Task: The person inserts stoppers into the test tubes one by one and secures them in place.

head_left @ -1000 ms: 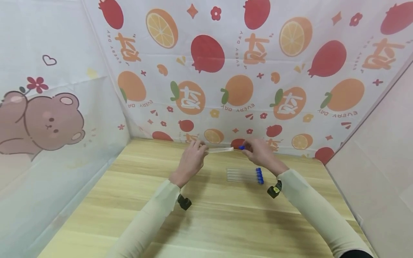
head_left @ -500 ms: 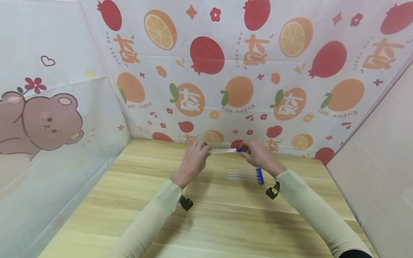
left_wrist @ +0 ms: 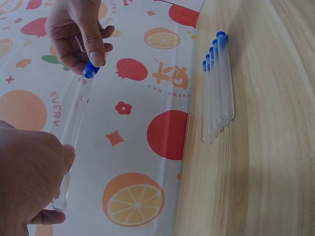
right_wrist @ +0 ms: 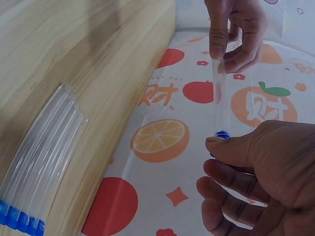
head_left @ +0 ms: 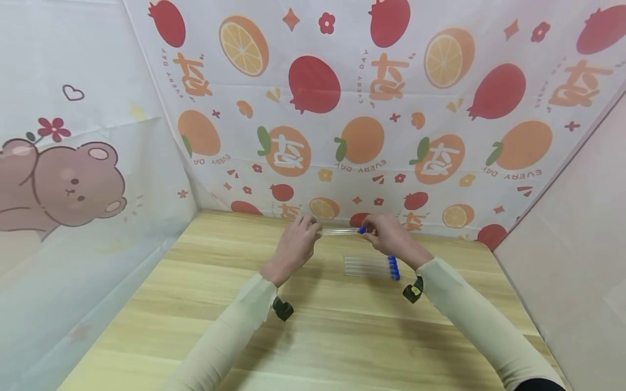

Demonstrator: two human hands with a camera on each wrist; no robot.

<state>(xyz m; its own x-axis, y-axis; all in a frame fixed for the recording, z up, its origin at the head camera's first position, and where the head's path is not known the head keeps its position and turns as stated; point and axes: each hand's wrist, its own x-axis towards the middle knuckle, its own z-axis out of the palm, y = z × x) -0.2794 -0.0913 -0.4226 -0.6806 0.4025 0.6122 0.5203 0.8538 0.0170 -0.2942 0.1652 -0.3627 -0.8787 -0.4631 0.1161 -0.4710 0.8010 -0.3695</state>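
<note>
Fingers (left_wrist: 93, 51) pinching blue cap (left_wrist: 89, 72), now seemingly seated on left-held tube (left_wrist: 74, 123).

Makeshift recording booth, not a real lab: my wooden tabletop (head_left: 342, 336) is boxed in by fruit-print cloth (head_left: 342, 108) at the back, a bear-print sheet (head_left: 63, 184) on the left and a plain panel (head_left: 577, 217) on the right. Only lab-like item: capped test tubes (head_left: 371, 266).
</note>
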